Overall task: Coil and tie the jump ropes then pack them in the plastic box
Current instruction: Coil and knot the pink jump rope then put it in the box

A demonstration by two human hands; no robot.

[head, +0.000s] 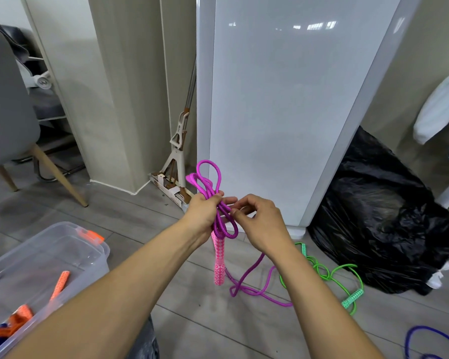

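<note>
Coiling half done: your left hand (204,212) and right hand (261,225) grip the pink rope (208,183); green rope (322,271) waits, orange rope (59,284) boxed.

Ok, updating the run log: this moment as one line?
stage: coiling magenta rope | left hand: grips coils | right hand: pinches strand | plastic box: holds orange rope | floor: green rope loose

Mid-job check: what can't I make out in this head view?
Head view:
- magenta rope: any knot is hidden inside the left hand and right hand fingers.
- plastic box: cut by the left and bottom edges, contents partly behind the left forearm.
- purple rope: cut by the bottom-right corner.
</note>
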